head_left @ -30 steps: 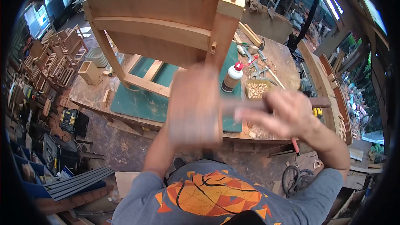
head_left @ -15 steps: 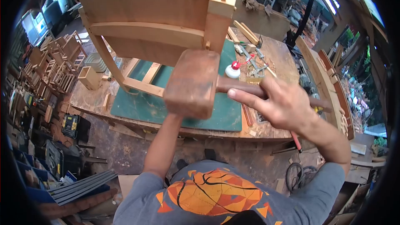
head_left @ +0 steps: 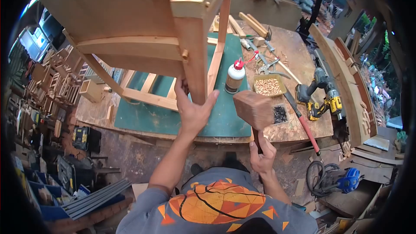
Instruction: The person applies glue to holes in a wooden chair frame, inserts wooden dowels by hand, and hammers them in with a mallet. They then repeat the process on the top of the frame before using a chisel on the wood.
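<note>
Since the last frame I've swung the mallet (head_left: 255,109) down from its raised strike; my right hand (head_left: 261,156) stays clenched round its handle. My left hand (head_left: 193,109) wraps the chair leg (head_left: 196,60), so I judge I'm checking the joint, and the next blow needs lining up on the peg (head_left: 185,54).

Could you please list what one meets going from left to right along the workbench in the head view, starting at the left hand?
Left hand → glue bottle → mallet → dowel tray → drill.
</note>
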Tool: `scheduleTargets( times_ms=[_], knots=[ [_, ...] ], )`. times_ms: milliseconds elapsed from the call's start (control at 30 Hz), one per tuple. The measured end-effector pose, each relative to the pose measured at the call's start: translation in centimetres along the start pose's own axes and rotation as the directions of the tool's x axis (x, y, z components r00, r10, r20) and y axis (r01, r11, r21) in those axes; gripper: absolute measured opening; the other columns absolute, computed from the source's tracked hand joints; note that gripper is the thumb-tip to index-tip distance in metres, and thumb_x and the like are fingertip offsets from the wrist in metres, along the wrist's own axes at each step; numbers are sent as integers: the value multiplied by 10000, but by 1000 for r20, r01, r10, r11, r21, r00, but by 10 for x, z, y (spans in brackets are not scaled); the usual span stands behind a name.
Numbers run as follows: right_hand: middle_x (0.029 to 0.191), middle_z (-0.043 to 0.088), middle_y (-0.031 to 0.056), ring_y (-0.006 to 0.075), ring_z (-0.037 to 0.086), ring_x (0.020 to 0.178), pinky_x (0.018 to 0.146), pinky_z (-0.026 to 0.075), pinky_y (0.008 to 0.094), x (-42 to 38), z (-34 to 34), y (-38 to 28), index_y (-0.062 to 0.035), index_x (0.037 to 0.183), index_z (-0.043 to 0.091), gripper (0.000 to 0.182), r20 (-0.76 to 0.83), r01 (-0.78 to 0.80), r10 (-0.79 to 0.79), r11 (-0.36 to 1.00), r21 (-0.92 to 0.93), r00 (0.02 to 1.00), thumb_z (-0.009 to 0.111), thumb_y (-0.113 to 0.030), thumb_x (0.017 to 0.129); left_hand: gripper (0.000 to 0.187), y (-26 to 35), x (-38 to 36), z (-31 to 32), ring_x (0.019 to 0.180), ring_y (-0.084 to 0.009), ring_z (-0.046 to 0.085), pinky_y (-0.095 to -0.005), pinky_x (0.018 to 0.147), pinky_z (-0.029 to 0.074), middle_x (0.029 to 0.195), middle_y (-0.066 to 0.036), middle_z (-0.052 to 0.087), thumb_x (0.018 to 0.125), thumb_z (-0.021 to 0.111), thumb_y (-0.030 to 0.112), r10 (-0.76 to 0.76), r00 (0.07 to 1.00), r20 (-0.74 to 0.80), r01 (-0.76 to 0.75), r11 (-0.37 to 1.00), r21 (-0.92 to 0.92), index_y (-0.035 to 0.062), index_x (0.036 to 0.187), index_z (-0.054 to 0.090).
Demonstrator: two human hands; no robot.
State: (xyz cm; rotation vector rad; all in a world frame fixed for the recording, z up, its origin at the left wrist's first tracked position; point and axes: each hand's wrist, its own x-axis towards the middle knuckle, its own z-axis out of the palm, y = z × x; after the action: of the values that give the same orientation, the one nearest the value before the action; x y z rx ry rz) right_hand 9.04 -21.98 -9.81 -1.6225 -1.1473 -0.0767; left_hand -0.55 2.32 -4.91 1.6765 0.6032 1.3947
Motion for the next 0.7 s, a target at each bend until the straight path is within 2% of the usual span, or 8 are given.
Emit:
scheduleTargets(
  times_ms=[67, 167, 233, 333, 467, 533, 633, 700],
  knots=[
    [794, 637, 168, 287, 634, 665, 640, 519, 358, -8, -6, 34, 9, 1332, 624, 496, 54, -26, 31, 995, -95, 998, 677, 52, 840, 1041, 14, 9, 18, 1258, -349, 530, -426, 1074, 404, 1359, -265, 522, 787, 860, 180, 74, 991, -115, -41, 962, 270, -70, 1529, 174],
    [778, 624, 159, 295, 630, 653, 632, 517, 374, -13, -20, 65, -16, 1343, 624, 519, 80, -16, 24, 995, -99, 997, 680, 54, 832, 973, 15, 18, 27, 1206, -334, 570, -421, 1044, 435, 1298, -233, 571, 799, 837, 149, -101, 971, -218, 149, 965, 216, -46, 1525, 219],
    [832, 635, 171, 305, 640, 689, 636, 518, 383, -9, -36, 81, -37, 1359, 619, 546, 74, -63, 71, 992, -105, 995, 673, 65, 825, 873, -9, 17, 20, 1095, -286, 621, -394, 950, 501, 1200, -169, 620, 826, 793, 99, 58, 983, -175, -4, 955, 297, -25, 1517, 273],
    [894, 624, 178, 328, 637, 747, 661, 507, 425, 28, -60, 115, -43, 1394, 591, 552, -127, -44, 7, 956, -289, 992, 661, 28, 851, 635, -11, 13, 7, 942, -153, 613, -288, 771, 524, 1057, -75, 613, 849, 733, 8, -9, 979, -206, 53, 977, 209, -13, 1395, 410],
    [921, 619, 176, 367, 652, 828, 711, 512, 478, 100, -96, 176, -109, 1455, 545, 570, -122, -163, 116, 834, -527, 986, 632, -66, 893, 386, 13, 9, -7, 789, -77, 566, -220, 676, 483, 968, -21, 574, 849, 725, -35, 18, 968, -250, 45, 968, 247, 22, 1176, 529],
    [975, 627, 179, 387, 660, 890, 748, 522, 506, 127, -94, 220, -178, 1466, 535, 586, -27, -230, 320, 618, -752, 947, 623, -97, 892, 358, 11, 5, -17, 781, -78, 560, -218, 664, 476, 963, -18, 571, 849, 721, -42, 0, 962, -273, 80, 956, 281, 25, 1150, 538],
    [1015, 631, 173, 380, 667, 903, 776, 534, 512, 150, -81, 260, -210, 1451, 547, 590, 64, -163, 343, 592, -790, 937, 628, -94, 878, 328, 6, 3, -21, 821, -81, 558, -228, 674, 463, 957, -23, 568, 848, 711, -30, -4, 952, -306, 113, 934, 339, 23, 1123, 542],
    [1067, 620, 177, 389, 652, 941, 823, 515, 506, 158, -70, 270, -202, 1453, 546, 589, 97, -152, 358, 606, -781, 929, 634, -112, 877, 545, -5, -3, -9, 925, -125, 586, -295, 831, 507, 1031, -53, 598, 864, 695, -2, -25, 888, -460, 223, 897, 381, -6, 1373, 500]
  ],
)
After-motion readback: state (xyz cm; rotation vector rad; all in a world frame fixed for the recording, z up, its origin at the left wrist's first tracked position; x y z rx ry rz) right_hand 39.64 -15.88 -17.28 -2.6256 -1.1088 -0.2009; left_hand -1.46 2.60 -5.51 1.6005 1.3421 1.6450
